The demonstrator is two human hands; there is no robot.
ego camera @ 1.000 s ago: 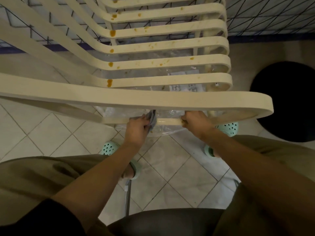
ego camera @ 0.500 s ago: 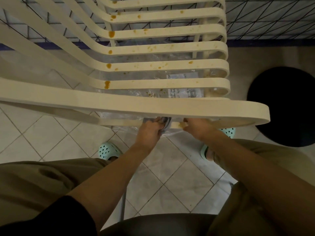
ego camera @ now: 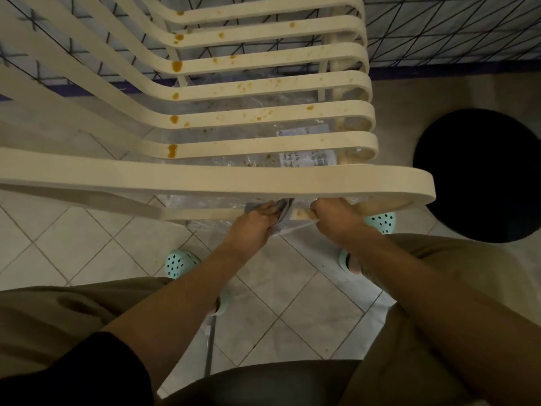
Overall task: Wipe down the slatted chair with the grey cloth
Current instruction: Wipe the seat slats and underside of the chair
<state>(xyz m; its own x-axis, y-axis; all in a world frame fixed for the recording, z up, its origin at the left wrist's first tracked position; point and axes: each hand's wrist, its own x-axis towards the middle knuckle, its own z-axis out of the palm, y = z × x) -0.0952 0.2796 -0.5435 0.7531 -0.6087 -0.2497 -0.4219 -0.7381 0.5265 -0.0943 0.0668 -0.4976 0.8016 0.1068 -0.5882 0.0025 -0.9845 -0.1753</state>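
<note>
Far left: tiled floor (ego camera: 87,244), pale square tiles laid on the diagonal, matt and a little scuffed.

Chair (ego camera: 263,180) lay tilted across the view. Cream, smooth, likely moulded plastic. Flat slats ran in long curves and looped round at the right end. Orange-brown stains (ego camera: 172,150) sat where the slats bend, with drips and specks scattered further right. They looked dried on.

Low rail (ego camera: 205,213), thin and straight, ran under the broadest slat.

Left hand (ego camera: 257,221) was at that rail, fingers curled round the cloth (ego camera: 282,210) and pinching it against the rail. Cloth was grey, soft and bunched, mostly hidden by the hand.

Just right of the cloth, a brown smear showed on the rail. Judged step: rubbing the rail clean. To do it well, wrap the cloth right round the rail, press hard and draw it across the smear, then turn to a clean fold.

Right hand (ego camera: 333,215) gripped the same rail beside the smear, fingers wrapped over it and their tips hidden under the broad slat. A good brace against the rubbing.

Clear crinkled plastic (ego camera: 248,161) lay beneath the chair, glossy, with a paper label (ego camera: 307,158).

Far right: round black mat (ego camera: 480,177), flat and dull.

Most slats were not yet wiped.
</note>
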